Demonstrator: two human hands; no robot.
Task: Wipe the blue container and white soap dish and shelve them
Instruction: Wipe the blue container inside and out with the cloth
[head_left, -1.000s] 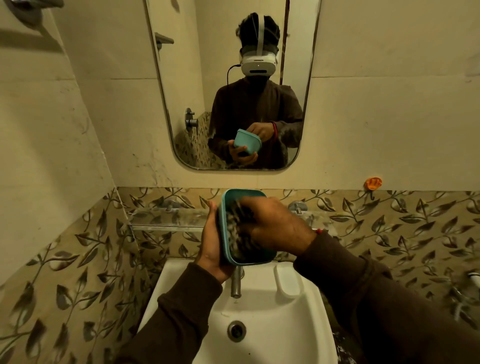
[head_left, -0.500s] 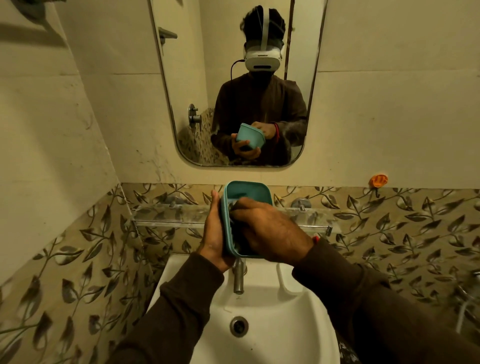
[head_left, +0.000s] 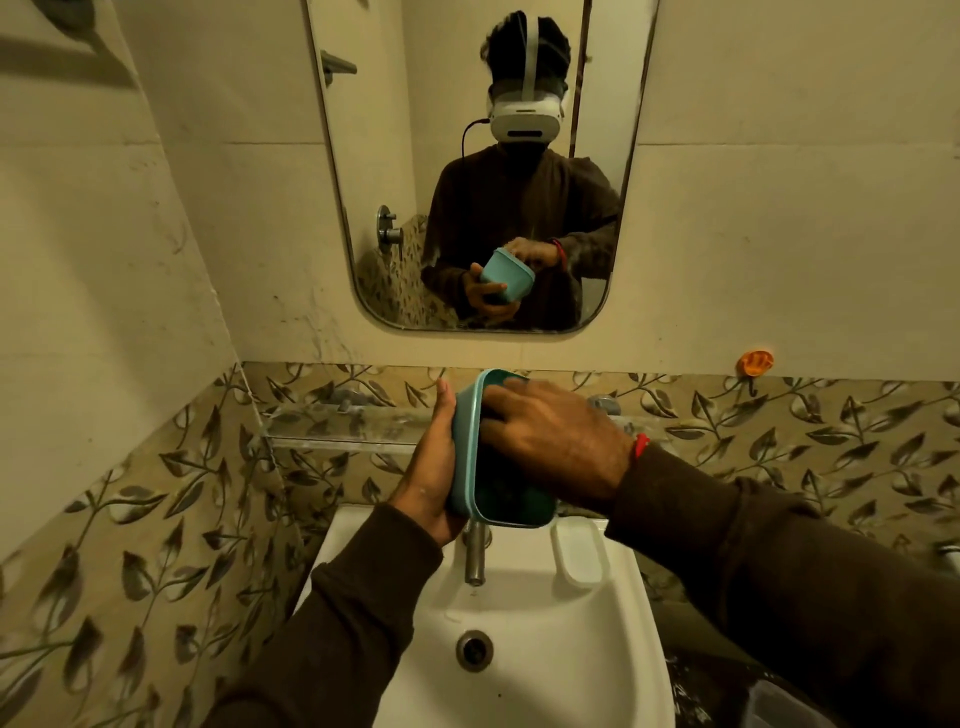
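I hold the blue container (head_left: 464, 452) tilted on its side above the back of the sink, its opening turned to the right. My left hand (head_left: 432, 470) grips its base and left wall. The fingers of my right hand (head_left: 558, 439) reach into the opening, pressed on a dark cloth that is mostly hidden inside. The white soap dish (head_left: 579, 553) lies on the sink's right rear rim, below the container and apart from both hands.
A glass shelf (head_left: 332, 423) runs along the leaf-patterned tiles behind the container. Under the container are the metal tap (head_left: 475, 553) and the white sink (head_left: 550, 660). A mirror (head_left: 363, 156) hangs above; an orange hook (head_left: 757, 362) is at the right.
My right hand has slid from the lower part of the container's inside up toward its top edge. The container stays in my left hand, turned a little more sideways.
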